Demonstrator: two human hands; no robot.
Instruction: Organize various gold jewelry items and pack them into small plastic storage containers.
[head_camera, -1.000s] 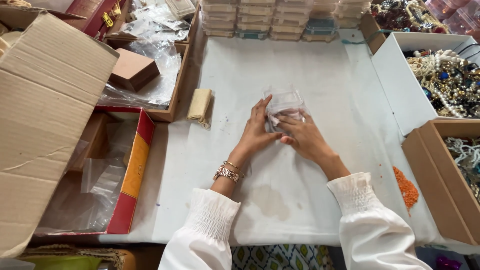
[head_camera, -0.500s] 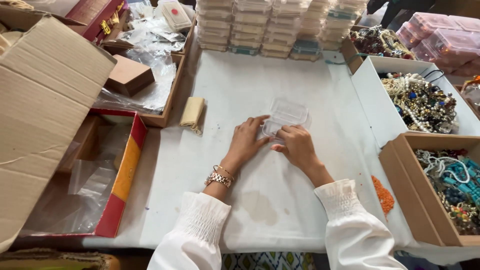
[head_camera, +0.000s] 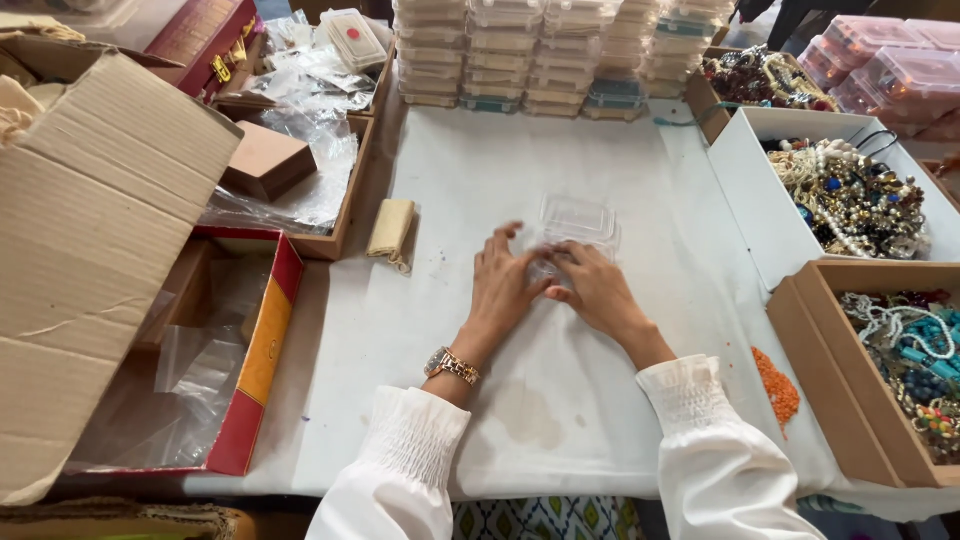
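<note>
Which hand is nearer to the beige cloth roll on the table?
Left. The left hand lies just to the right of the cloth roll, with bare table between them. The right hand is farther right, beyond the left hand, at the clear box.

Left hand (head_camera: 503, 285) palm down, fingers spread, mid-table. Right hand (head_camera: 598, 290) just beside it, fingertips meeting. Both forearms angled inward, white sleeves.
</note>
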